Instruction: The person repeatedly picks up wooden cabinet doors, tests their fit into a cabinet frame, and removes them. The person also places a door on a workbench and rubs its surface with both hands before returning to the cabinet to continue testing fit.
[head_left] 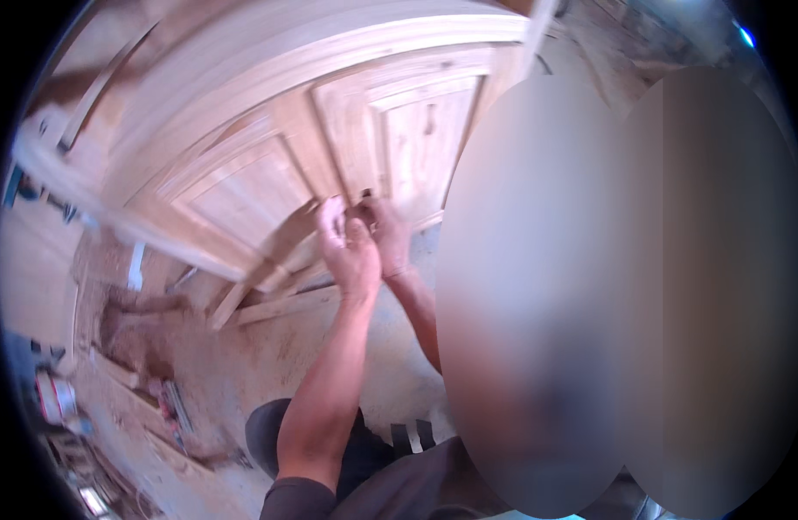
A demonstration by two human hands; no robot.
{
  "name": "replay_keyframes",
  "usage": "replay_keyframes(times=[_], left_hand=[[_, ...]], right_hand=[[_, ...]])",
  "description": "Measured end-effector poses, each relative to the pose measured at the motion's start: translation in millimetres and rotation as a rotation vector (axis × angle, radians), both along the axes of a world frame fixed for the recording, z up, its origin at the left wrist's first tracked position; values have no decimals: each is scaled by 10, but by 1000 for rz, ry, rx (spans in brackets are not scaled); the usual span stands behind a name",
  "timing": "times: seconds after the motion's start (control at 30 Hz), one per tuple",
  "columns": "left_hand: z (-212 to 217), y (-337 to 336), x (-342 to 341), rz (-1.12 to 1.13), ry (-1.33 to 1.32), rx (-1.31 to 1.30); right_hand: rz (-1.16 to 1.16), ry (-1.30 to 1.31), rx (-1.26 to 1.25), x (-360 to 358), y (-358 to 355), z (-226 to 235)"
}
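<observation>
A pale wooden cabinet stands before me, with a left panelled door (243, 195) and a right panelled door (429, 134). At the lower part of the seam between them, my left hand (351, 251) and my right hand (389, 232) are close together. Both have bent, closed fingers, touching or very near the door edges. A small dark spot (367, 192) shows just above my right fingers; its kind is unclear. Whatever the fingers hold, if anything, is hidden behind them.
Wood strips (282, 308) lie on the dusty floor below the cabinet. Offcuts and clutter (169, 403) are at lower left, near a white and red container (57, 397). My dark-clothed knee (269, 433) is at the bottom. Large blurred ovals cover the right side.
</observation>
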State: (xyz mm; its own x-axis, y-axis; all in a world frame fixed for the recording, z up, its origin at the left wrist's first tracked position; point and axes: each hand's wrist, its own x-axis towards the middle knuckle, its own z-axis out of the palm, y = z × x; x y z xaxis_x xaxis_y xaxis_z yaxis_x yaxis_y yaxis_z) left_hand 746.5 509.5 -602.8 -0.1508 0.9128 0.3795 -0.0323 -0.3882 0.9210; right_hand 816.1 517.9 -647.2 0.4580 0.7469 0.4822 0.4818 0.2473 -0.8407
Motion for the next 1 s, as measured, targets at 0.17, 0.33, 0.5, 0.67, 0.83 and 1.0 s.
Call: replay_keyframes(times=[0.17,0.33,0.5,0.67,0.83,1.0], left_hand=[[64,98,64,152,-32,-61],[270,115,180,216,96,-156],[380,163,116,221,-8,-210],[363,216,122,221,25,-232],[381,209,111,289,10,-245],[406,180,173,297,-34,-267]], right_hand=[[-298,395,76,94,-181,-500],[-539,1519,-293,1001,-341,-2005],[-828,1475,-123,1545,-188,-2148],[-986,724,-4,2035,432,-1768],[-892,873,-69,1774,808,-419],[-884,846,205,2041,673,-295]])
